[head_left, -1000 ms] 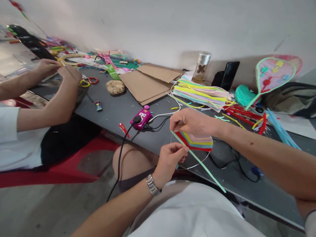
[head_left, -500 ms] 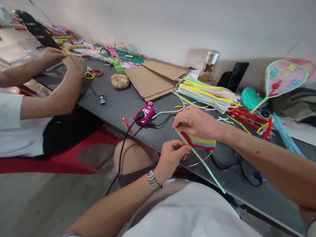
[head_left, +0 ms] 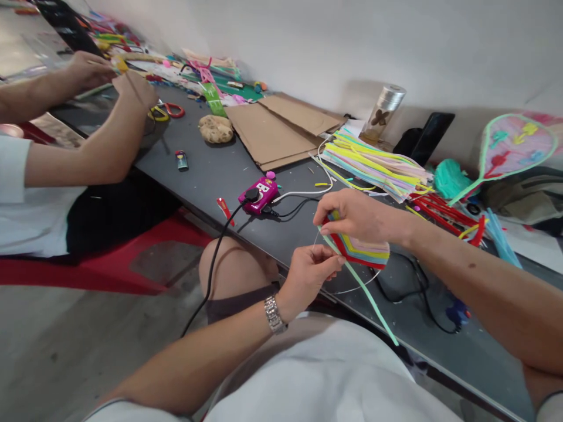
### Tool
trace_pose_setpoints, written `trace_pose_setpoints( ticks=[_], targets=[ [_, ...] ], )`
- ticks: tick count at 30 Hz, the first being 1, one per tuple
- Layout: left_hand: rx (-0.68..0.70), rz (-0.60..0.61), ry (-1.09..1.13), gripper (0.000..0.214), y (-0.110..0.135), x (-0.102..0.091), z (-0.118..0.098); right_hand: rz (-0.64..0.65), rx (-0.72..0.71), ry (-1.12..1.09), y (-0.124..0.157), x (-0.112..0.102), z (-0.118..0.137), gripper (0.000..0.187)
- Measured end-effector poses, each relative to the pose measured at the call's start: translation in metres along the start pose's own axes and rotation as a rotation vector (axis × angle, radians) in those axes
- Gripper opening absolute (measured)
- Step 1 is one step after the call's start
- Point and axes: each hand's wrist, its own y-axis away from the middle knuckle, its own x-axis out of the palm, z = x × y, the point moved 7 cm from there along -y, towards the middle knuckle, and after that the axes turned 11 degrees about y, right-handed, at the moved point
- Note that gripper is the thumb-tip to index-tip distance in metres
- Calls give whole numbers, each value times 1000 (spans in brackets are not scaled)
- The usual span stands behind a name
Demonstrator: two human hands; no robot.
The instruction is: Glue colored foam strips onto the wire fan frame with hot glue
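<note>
My left hand (head_left: 310, 271), wearing a metal watch, pinches a pale green pipe cleaner (head_left: 372, 305) near its upper end. The rest of the strip slants down to the right, over the table edge. My right hand (head_left: 356, 215) is closed on the upper corner of a striped pipe-cleaner piece (head_left: 363, 253) in red, blue, yellow and pink chevrons. The green strip's upper end lies at this piece's left edge, by my right fingertips. A thin wire loop (head_left: 358, 288) curves below both hands; part of it is hidden behind them.
A purple power socket (head_left: 259, 195) with cables lies left of my hands. Beyond are a pipe-cleaner bundle (head_left: 373, 161), cardboard (head_left: 277, 135), a stone-like lump (head_left: 215, 129), a lighter (head_left: 181, 160) and a bottle (head_left: 383, 111). A co-worker's hands (head_left: 132, 88) work at left, near scissors (head_left: 169, 110).
The view has shifted slightly. Both my hands keep their grips and stay close together; the striped piece shows a little more below my right hand. The co-worker's hands remain raised.
</note>
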Motion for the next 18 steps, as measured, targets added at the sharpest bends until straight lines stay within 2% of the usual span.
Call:
trace_pose_setpoints(
  ticks=[4,6,8,10,12,13,14,16,18],
  targets=[
    [7,10,9,26,1,1,-1,18,2,3,-3,0,2,10],
    [4,7,12,26,1,1,-1,-29,9,39,-1,-4,2,13],
    [13,-9,19,26,-1,-3,-2,-202,56,89,9,-17,3,19],
    [59,-49,42,26,-3,-9,-7,-501,154,139,36,-33,7,24],
    [134,-102,86,28,-6,-16,-15,-810,267,172,77,-37,20,24],
    [176,-124,113,29,-7,-18,-20,-927,304,190,97,-31,30,19],
    [215,-143,144,29,-8,-19,-24,-963,316,196,111,-19,40,11],
    [273,-165,215,29,-8,-17,-30,-880,254,156,119,15,60,7],
    [300,-182,297,28,-6,-13,-31,-837,307,33,118,44,64,16]
  ],
)
